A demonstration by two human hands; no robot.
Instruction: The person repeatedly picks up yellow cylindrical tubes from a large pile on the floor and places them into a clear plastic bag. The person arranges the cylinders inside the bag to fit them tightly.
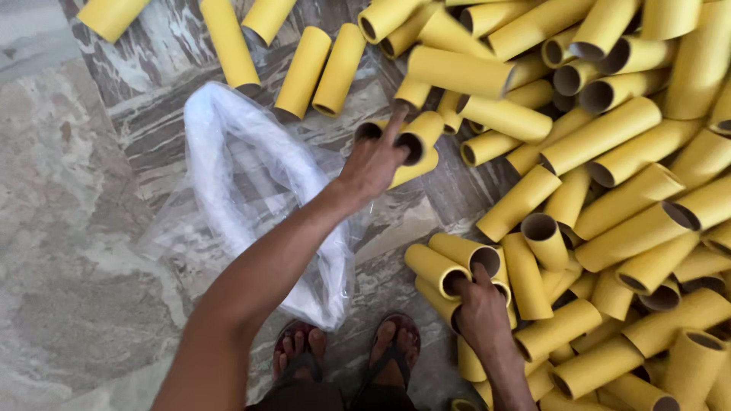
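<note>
1. Our left hand point(373, 164) reaches out at twelve o'clock, its fingers clamped on a cluster of short yellow cardboard tubes point(415, 141), index finger poked into one open end.
2. Our right hand point(481, 312) sits lower, at three o'clock of our feet, fingers hooked into the mouths of a second bunch of yellow tubes point(449, 270) and gripping them.
3. A big loose heap of the same yellow cardboard tubes point(624, 167) fills the floor from one to four o'clock, running past the right and top edges of view.
4. A crumpled clear plastic bag point(251, 198) lies open at eleven o'clock, its rim just beside our left wrist.
5. A few stray tubes point(320, 70) lie beyond the bag, at twelve o'clock.
6. The marbled stone floor point(76, 228) spreads bare from eight to ten o'clock, the widest free room.
7. Our sandalled feet point(346, 354) stand at six o'clock, touching the bag's lower edge.
</note>
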